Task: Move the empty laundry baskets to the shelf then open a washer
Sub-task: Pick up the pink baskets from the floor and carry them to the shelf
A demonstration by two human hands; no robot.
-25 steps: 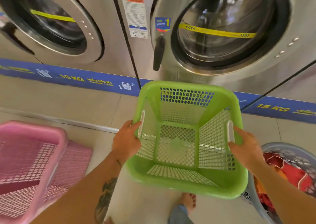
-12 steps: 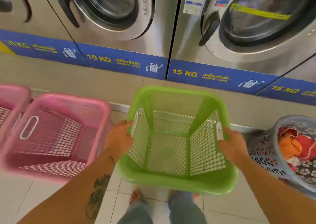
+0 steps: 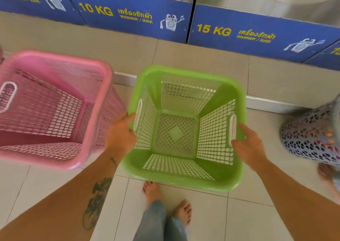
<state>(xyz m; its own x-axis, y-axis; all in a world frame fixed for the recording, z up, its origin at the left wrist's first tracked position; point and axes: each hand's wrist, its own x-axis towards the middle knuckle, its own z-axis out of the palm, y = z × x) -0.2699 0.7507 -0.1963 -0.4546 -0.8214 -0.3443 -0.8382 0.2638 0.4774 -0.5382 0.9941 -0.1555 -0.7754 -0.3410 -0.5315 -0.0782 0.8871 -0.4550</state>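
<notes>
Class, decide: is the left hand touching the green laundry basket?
Touching. The head view shows the left hand gripping the handle side of the green laundry basket, fingers wrapped at its rim.

We have one view only, head-worn, wide-angle. It looks steeply down and forward from standing height onto the tiled floor (image 3: 184, 213), with our own feet near the bottom edge and the washer bases (image 3: 128, 12) close along the top.

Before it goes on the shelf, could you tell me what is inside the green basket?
Nothing shows inside the green basket: its mesh floor and walls are bare, held at both handles by the left hand and right hand. No part of its interior is covered.
</notes>
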